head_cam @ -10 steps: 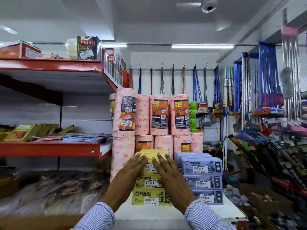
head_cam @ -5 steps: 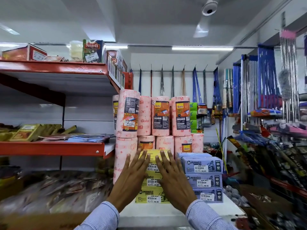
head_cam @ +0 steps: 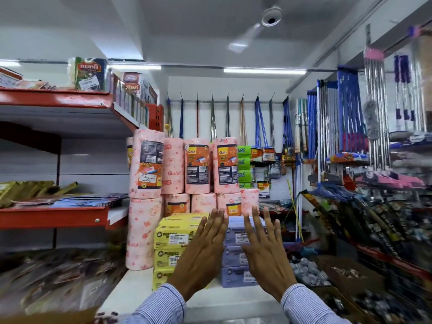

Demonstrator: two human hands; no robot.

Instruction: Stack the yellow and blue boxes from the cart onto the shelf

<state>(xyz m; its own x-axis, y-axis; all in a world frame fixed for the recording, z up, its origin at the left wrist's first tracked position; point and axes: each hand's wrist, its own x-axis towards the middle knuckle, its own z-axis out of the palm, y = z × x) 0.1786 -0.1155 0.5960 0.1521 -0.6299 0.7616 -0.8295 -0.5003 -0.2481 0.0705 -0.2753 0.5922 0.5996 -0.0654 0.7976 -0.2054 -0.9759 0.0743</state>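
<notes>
Both palms spread wide, holding nothing: left hand [head_cam: 201, 256] over the seam between the stacks, right hand [head_cam: 264, 251] at 3 o'clock of it, over the blue boxes [head_cam: 233, 258]. Probably squaring fronts flush. Yellow boxes [head_cam: 173, 249] stacked at 9 o'clock, touching blue, on the white shelf [head_cam: 131, 284]. Pink rolls [head_cam: 143, 220] behind. No cart visible.

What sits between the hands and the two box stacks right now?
Nothing visible. Left hand and right hand, fingers spread, are raised directly before the yellow boxes and blue boxes; contact can't be judged.
</notes>
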